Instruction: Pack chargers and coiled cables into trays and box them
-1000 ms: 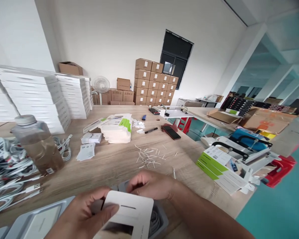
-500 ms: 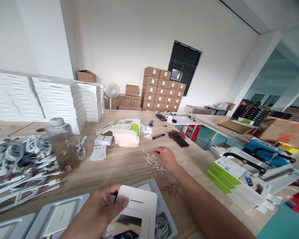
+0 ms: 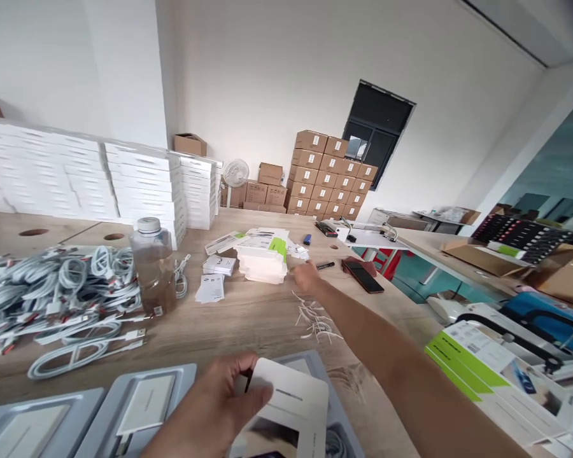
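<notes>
My left hand (image 3: 233, 401) grips the top edge of a white printed packaging box (image 3: 300, 394), thumb across its front. Beneath it, partly covered, is a grey tray (image 3: 334, 401) with a coiled cable inside. Stretched far forward, my right hand (image 3: 306, 277) is beside a stack of white-and-green flat boxes (image 3: 262, 264), just short of the small white paper pieces (image 3: 298, 250). Its fingers are mostly hidden from me, and I see nothing held. A black marker (image 3: 325, 265) lies to its right, and loose white twist ties (image 3: 318, 321) are scattered below the wrist.
Left are a pile of white cables (image 3: 67, 286), a water bottle (image 3: 153, 267) and trays with white power banks (image 3: 146, 404). White leaflets (image 3: 211, 287) lie mid-table. A phone (image 3: 363, 275) and green-white boxes (image 3: 472, 356) are on the right; stacked white boxes (image 3: 143, 184) stand behind.
My right hand has moved forward, away from the twist ties towards the small white paper pieces. The left hand keeps hold of the packaging box. The view has swung left.
</notes>
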A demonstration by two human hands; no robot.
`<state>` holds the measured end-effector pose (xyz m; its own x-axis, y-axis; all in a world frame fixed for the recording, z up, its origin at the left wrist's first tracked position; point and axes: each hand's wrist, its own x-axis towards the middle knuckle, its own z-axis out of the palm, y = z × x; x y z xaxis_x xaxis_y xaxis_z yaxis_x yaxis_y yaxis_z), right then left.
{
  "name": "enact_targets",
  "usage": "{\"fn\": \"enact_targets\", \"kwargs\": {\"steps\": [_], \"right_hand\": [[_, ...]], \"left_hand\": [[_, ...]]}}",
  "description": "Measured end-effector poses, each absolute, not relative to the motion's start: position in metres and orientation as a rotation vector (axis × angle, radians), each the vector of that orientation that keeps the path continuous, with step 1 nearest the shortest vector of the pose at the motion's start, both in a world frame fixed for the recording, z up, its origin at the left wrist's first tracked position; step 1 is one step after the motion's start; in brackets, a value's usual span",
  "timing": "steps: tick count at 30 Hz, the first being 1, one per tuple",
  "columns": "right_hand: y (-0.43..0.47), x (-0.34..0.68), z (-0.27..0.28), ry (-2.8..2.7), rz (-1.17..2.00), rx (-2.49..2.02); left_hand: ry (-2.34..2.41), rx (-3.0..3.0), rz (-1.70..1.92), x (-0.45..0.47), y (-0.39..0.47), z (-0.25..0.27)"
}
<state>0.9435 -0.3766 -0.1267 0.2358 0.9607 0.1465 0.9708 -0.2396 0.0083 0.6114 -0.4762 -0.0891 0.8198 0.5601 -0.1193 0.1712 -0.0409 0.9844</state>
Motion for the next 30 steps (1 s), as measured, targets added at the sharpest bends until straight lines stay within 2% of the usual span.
{"fn": "enact_targets", "kwargs": {"steps": [5,11,15,18,23,30], "right_hand": [[-0.433,0.908,-0.125,-2.066,-0.156,-2.223],[-0.497,0.85,-0.099,-1.955,-0.277,-1.892],[-0.534,0.802,-0.101,-1.791,-0.348,-1.398],[-0.552,0.781,-0.103,-1.869,-0.382,-1.158],[-0.559,0.781,-0.103,-1.949,-0.126,-1.119],[-0.558,0.79,-0.111,-1.508,0.385,-1.397]], "left_hand": [[0.632,1.686,0.44,0.604,-0.477,-0.094],[0.701,1.66,0.508,0.601,-0.47,-0.109],[0.665,1.805,0.508,0.6,-0.469,-0.097],[0.694,1.746,0.509,0.6,-0.473,-0.087],[0.672,1.693,0.501,0.604,-0.475,-0.088],[0.523,1.859,0.404,0.608,-0.474,-0.092]]}}
